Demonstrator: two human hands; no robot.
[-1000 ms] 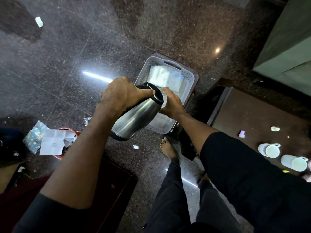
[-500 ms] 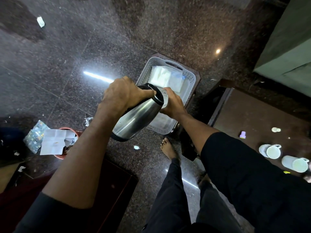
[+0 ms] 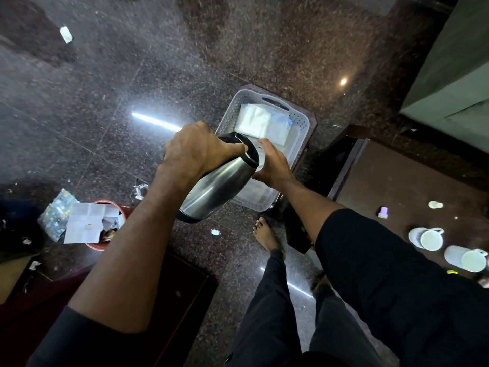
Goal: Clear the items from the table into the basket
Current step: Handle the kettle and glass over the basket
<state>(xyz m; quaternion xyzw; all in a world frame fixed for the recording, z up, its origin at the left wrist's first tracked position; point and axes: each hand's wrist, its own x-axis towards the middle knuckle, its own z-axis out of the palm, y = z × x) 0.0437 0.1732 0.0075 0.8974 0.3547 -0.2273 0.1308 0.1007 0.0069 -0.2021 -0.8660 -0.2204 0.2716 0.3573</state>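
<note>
A steel kettle point(image 3: 215, 185) with a black top is tilted above the near end of the white basket point(image 3: 300, 123), which stands on the floor. My left hand point(image 3: 197, 152) grips the kettle's handle from above. My right hand point(image 3: 272, 165) holds the kettle's lid end at the rim. White folded packets point(image 3: 260, 123) lie in the far half of the basket. On the brown table point(image 3: 412, 181) at the right stand two white mugs point(image 3: 427, 238), point(image 3: 467, 259), a small purple cap point(image 3: 383, 212) and a small white lid point(image 3: 435, 204).
A red bin point(image 3: 99, 246) stuffed with paper stands on the floor at the left. A dark red mat point(image 3: 185, 282) lies below it. My bare foot point(image 3: 266, 234) is beside the basket. Scraps litter the dark stone floor. A grey-green wall point(image 3: 455, 75) rises at the upper right.
Both hands and the kettle have drifted slightly towards the basket. The grips are unchanged.
</note>
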